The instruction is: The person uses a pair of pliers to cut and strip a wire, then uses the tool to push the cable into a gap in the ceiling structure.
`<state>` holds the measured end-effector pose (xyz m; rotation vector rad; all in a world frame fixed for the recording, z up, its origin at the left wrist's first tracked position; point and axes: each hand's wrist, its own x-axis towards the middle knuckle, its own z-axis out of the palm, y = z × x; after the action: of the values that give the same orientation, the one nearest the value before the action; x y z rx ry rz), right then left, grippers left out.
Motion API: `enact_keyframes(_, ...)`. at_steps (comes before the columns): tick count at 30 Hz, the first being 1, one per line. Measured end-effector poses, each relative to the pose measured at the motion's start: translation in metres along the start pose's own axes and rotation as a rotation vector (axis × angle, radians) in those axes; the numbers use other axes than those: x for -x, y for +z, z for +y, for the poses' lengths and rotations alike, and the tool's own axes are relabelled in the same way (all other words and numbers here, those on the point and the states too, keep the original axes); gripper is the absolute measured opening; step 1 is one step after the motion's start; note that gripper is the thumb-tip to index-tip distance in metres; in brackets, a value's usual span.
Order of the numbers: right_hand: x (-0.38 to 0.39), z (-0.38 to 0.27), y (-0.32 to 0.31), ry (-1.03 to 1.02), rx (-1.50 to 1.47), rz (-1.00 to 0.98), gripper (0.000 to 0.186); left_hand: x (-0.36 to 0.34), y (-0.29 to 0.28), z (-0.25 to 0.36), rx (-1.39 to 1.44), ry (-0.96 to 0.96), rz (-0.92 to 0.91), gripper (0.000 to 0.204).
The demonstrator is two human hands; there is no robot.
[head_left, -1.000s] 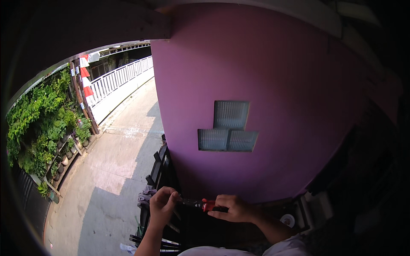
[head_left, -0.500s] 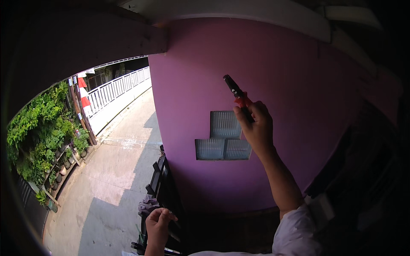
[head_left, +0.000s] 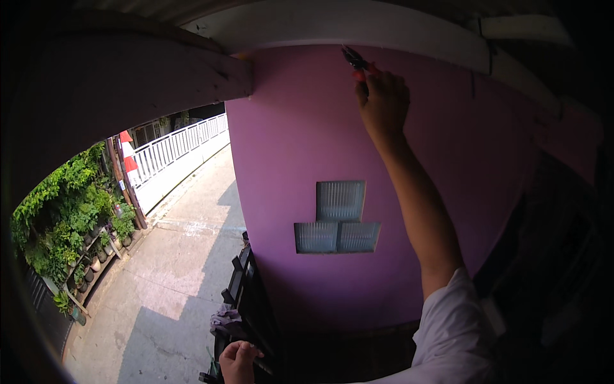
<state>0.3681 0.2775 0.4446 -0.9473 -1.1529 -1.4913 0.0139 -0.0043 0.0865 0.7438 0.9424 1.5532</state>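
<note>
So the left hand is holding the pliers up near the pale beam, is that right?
Wrong hand: the head view shows the right hand holding the pliers up near the pale beam. The left hand is far lower.

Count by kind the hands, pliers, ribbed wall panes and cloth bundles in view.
Hands (left hand, right hand): 2
Pliers: 1
Ribbed panes (upper pane, lower-left pane, lower-right pane): 3
Cloth bundle: 1
Total: 7

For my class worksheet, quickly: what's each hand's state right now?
Left hand: pinched closed; whether it holds anything can't be told.
Right hand: closed around red-handled pliers.
</note>
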Motion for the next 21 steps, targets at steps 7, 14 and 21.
enact_keyframes(7, -0.007, -0.005, 0.004, -0.002, 0.024, 0.002, 0.020, 0.003, -0.003, -0.002, 0.036, 0.026, -0.014, 0.012)
enact_keyframes(14, -0.008, 0.000, 0.013, 0.033, -0.011, -0.016, 0.024, 0.005, -0.007, -0.001, 0.013, 0.026, 0.019, 0.013)
enact_keyframes(21, -0.003, -0.001, 0.026, 0.188, -0.273, -0.093, 0.031, 0.007, -0.015, -0.005, 0.011, 0.000, 0.003, 0.013)
